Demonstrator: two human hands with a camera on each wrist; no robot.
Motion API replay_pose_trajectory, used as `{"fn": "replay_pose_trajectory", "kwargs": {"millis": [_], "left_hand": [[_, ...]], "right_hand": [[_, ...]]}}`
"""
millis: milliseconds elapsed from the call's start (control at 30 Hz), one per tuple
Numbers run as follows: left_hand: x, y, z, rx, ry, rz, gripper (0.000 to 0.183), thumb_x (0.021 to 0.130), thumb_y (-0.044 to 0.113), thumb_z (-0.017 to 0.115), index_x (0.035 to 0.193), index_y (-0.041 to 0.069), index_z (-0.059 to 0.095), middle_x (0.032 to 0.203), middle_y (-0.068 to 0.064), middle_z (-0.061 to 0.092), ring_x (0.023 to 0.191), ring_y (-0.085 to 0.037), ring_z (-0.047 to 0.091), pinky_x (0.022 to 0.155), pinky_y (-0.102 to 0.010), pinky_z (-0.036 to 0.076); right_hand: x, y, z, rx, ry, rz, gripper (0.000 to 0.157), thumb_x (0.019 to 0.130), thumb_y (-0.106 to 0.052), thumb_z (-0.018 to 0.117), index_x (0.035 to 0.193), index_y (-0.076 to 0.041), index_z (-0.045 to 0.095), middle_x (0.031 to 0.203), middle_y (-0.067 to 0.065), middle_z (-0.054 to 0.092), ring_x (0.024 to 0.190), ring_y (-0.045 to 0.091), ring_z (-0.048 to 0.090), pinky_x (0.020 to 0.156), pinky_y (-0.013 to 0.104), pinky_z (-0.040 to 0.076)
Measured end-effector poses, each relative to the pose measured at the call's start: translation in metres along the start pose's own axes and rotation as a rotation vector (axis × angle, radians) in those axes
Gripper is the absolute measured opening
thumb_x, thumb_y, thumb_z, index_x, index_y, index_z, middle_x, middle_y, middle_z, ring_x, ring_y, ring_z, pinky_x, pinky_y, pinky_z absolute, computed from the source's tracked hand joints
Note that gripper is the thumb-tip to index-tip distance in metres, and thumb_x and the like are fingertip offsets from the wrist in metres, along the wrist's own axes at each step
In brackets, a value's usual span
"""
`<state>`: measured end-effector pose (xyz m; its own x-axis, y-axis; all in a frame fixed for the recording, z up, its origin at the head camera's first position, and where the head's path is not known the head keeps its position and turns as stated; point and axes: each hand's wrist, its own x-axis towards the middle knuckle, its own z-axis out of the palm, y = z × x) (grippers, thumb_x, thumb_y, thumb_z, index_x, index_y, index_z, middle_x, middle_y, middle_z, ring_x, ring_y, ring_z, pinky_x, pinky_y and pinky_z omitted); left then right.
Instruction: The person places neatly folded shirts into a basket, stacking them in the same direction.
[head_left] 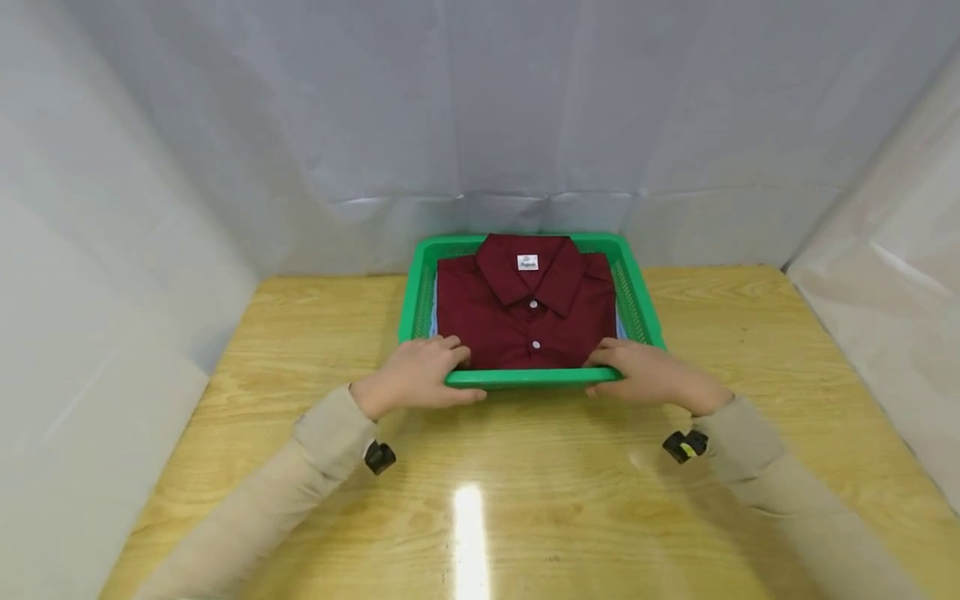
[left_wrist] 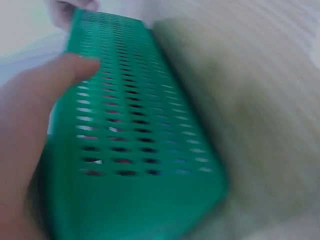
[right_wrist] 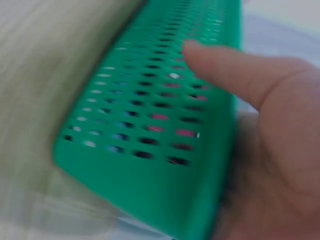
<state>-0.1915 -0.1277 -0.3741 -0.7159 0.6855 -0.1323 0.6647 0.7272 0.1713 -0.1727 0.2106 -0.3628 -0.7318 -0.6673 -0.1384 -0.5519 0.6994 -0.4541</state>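
A green plastic basket (head_left: pixel 525 377) with slotted walls stands near the back of the table. Inside lies a folded dark red shirt (head_left: pixel 487 317), collar toward the wall, with a white label and white buttons; light blue cloth (head_left: pixel 433 312) peeks out beneath it. My left hand (head_left: pixel 423 372) grips the basket's near rim at its left end, fingers over the edge and thumb outside. At the right end of that rim, my right hand (head_left: pixel 648 375) grips the same way. In both wrist views a thumb (left_wrist: pixel 75 70) lies against the slotted front wall (right_wrist: pixel 150 95).
The basket rests on a wood-grain table (head_left: pixel 570 500) with a bright light reflection toward the front. Pale sheeting (head_left: pixel 525 108) hangs behind it, and similar white sheets line the left (head_left: pixel 97 292) and right sides. Dark wrist devices (head_left: pixel 379 457) sit at both cuffs.
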Motion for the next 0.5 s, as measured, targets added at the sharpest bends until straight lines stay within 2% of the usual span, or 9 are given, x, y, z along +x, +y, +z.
{"fn": "replay_pose_trajectory", "kwargs": {"millis": [100, 233, 267, 367, 433, 500], "left_hand": [[0.001, 0.000, -0.015, -0.206, -0.127, 0.021, 0.057, 0.093, 0.059, 0.058, 0.118, 0.008, 0.065, 0.107, -0.005, 0.063, 0.091, -0.018, 0.060, 0.079, -0.038, 0.052], [0.014, -0.005, -0.043, -0.411, -0.289, 0.079, 0.038, 0.101, 0.047, 0.053, 0.110, 0.012, 0.065, 0.096, -0.001, 0.063, 0.084, -0.015, 0.057, 0.077, -0.036, 0.049], [0.018, -0.006, -0.049, -0.431, -0.325, 0.085, 0.036, 0.102, 0.045, 0.051, 0.111, 0.013, 0.065, 0.098, 0.001, 0.064, 0.087, -0.014, 0.057, 0.080, -0.035, 0.048], [0.032, -0.015, -0.067, -0.505, -0.452, 0.077, 0.040, 0.105, 0.042, 0.046, 0.122, 0.010, 0.062, 0.112, -0.005, 0.063, 0.101, -0.019, 0.060, 0.091, -0.037, 0.048], [0.043, -0.022, -0.074, -0.558, -0.509, 0.034, 0.044, 0.105, 0.041, 0.044, 0.130, 0.008, 0.058, 0.123, -0.009, 0.060, 0.112, -0.025, 0.059, 0.097, -0.041, 0.046], [0.056, -0.032, -0.078, -0.631, -0.536, -0.018, 0.047, 0.105, 0.041, 0.044, 0.134, 0.006, 0.054, 0.128, -0.015, 0.059, 0.115, -0.030, 0.059, 0.099, -0.045, 0.046]], "right_hand": [[-0.001, 0.000, -0.013, 0.134, -0.125, -0.005, 0.041, 0.094, -0.028, 0.068, 0.124, 0.000, 0.064, 0.119, 0.010, 0.062, 0.108, 0.026, 0.059, 0.092, 0.046, 0.048], [0.000, 0.001, -0.037, 0.319, -0.251, 0.035, 0.051, 0.099, -0.029, 0.063, 0.136, 0.004, 0.053, 0.135, 0.018, 0.056, 0.122, 0.034, 0.054, 0.100, 0.050, 0.044], [0.002, 0.002, -0.043, 0.361, -0.264, 0.049, 0.051, 0.099, -0.028, 0.061, 0.138, 0.004, 0.051, 0.136, 0.019, 0.055, 0.123, 0.034, 0.054, 0.101, 0.050, 0.044], [0.010, 0.005, -0.061, 0.508, -0.279, 0.089, 0.049, 0.102, -0.024, 0.054, 0.141, 0.006, 0.047, 0.137, 0.023, 0.053, 0.121, 0.036, 0.055, 0.099, 0.050, 0.046], [0.020, 0.010, -0.070, 0.616, -0.272, 0.110, 0.048, 0.105, -0.023, 0.048, 0.142, 0.007, 0.043, 0.136, 0.026, 0.053, 0.121, 0.039, 0.055, 0.099, 0.050, 0.047], [0.035, 0.015, -0.075, 0.745, -0.241, 0.162, 0.048, 0.107, -0.023, 0.042, 0.143, 0.008, 0.041, 0.133, 0.026, 0.055, 0.119, 0.038, 0.057, 0.098, 0.047, 0.048]]}}
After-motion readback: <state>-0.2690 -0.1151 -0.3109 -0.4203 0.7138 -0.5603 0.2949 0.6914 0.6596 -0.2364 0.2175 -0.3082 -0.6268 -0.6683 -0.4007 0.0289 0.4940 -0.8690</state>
